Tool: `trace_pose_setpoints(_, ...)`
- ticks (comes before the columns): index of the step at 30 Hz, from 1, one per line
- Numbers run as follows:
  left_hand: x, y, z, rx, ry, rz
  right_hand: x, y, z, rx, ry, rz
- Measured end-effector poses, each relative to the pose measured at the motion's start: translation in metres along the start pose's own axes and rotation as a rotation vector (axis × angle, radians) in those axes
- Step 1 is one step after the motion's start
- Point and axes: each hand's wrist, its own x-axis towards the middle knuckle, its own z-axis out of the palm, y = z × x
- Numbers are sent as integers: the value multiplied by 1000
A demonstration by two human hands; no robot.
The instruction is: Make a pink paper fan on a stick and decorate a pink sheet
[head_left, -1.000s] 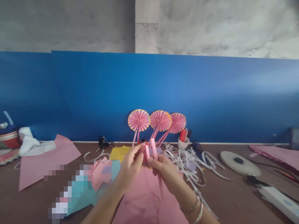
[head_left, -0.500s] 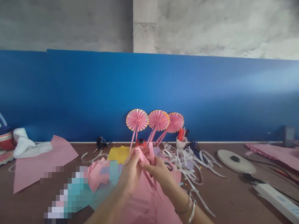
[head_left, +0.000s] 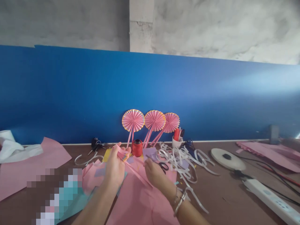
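My left hand (head_left: 116,165) is closed around a folded pink paper piece (head_left: 123,153) with a coloured, pleated edge. Long pink paper strips (head_left: 138,175) trail from it down to the right, over a large pink sheet (head_left: 140,206). To the right, my right hand (head_left: 154,173) has its fingers curled in; what they hold, if anything, is hidden. Black scissor handles (head_left: 164,167) show just beside that hand. A red spool-like object (head_left: 137,148) stands behind the two hands.
Round pink paper fans (head_left: 133,120) lean against the blue partition (head_left: 93,87). White curled strips (head_left: 180,159) lie in a tangle beside a white pen cup (head_left: 177,142). At the right are a round cream disc (head_left: 226,162) and a power strip (head_left: 272,197). Keys (head_left: 96,144) lie at the back.
My hands have moved apart; the right has let go of the upper part of the pink paper and moved beside the scissors. The left keeps the paper. The view has shifted slightly right.
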Motion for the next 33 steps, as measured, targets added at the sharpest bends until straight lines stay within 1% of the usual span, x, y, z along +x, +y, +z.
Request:
trace_pose_setpoints(2, -1, 1, 0, 8, -41, -12, -5, 5, 9, -93, -63, 42)
trace_pose_setpoints(4, -2, 2, 1, 20, -72, -23, -10, 4, 13, -186, -154, 65)
trace_pose_setpoints(7, -3, 2, 0, 31, -91, -26, -13, -2, 11, -357, -335, 87)
trace_pose_setpoints(9, -3, 2, 0, 30, -105, -24, -11, -5, 7, -411, -400, 99)
trace_pose_setpoints(13, -3, 2, -1, 38, -161, -39, -4, -5, 2, -427, -404, 138)
trace_pose_setpoints(17, -4, 2, 0, 87, -156, -42, 4, 3, -2, -445, -378, 165)
trace_pose_setpoints(22, -7, 3, 1, 100, -175, -58, 15, 24, -20, -556, -221, 272)
trace_pose_setpoints(24, -8, 3, 1, 101, -212, -51, 16, 34, -29, -596, -166, 314)
trace_pose_setpoints(26, -9, 2, 0, 101, -259, -48, 16, 42, -35, -627, -138, 348)
trace_pose_setpoints(29, -10, 1, 0, 93, -290, -69, 15, 47, -37, -656, -121, 361)
trace_pose_setpoints(33, -11, 1, 1, 100, -304, -84, 15, 48, -34, -673, -112, 326)
